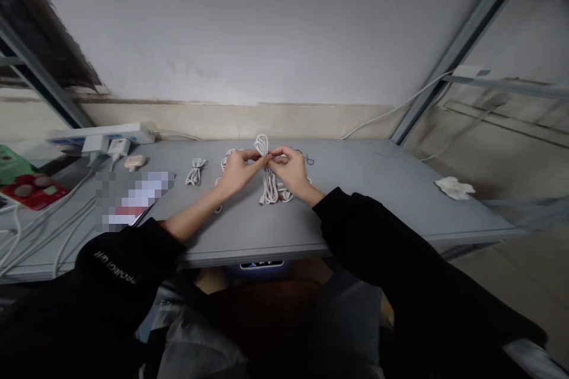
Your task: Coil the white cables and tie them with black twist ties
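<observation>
Both my hands meet over the middle of a grey table (364, 201). My left hand (237, 170) and my right hand (291, 172) are closed, pinching a folded bundle of white cable (265, 174) at its waist. The bundle's loop stands up above my fingers and its ends hang down onto the table. More white cable (224, 163) lies behind and under my hands. A small tied coil of white cable (196, 171) lies apart to the left.
A white power strip (95, 135) with plugged chargers sits at the back left, its cords trailing off the table's left side. A beige earbud case (135, 161) lies near it. Crumpled white tissue (454, 188) rests at the right. Red and green packets (31, 189) sit far left.
</observation>
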The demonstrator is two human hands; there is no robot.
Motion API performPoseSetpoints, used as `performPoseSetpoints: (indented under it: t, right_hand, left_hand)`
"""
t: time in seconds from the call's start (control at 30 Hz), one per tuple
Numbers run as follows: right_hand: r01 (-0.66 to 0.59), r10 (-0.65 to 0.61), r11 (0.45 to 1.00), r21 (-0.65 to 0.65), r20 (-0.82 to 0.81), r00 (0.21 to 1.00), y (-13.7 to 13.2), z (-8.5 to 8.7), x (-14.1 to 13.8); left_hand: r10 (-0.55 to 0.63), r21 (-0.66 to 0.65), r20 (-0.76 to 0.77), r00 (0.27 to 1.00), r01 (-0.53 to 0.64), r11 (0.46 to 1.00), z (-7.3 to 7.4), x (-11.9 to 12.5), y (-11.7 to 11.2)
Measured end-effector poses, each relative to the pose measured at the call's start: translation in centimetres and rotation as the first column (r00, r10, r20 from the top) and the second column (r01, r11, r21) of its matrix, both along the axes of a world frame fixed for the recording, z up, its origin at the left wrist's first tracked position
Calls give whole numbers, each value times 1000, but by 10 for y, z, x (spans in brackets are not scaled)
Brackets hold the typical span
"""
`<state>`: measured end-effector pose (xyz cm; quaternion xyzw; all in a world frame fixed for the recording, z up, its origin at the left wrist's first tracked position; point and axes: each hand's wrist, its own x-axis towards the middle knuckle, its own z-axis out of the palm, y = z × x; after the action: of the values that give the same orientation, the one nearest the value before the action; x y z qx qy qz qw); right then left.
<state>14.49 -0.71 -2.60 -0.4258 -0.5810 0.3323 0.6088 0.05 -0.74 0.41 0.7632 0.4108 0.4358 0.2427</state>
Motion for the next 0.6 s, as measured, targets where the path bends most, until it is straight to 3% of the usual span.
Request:
performPoseSetpoints:
  t: [0.43, 0.53, 0.6]
  right_hand:
    - [80, -106, 985, 155, 166, 980, 0, 0, -1]
    - [83, -115, 982, 168, 195, 974, -1, 0, 0]
    - [88, -128, 978, 190, 206, 970, -1, 0, 1]
  left_hand:
    - [213, 212, -148, 966, -179, 961, -2, -2, 0]
    - [247, 207, -136, 959, -216, 954, -1, -1, -1]
    - [200, 158, -124, 972, -180, 971, 0, -1, 1]
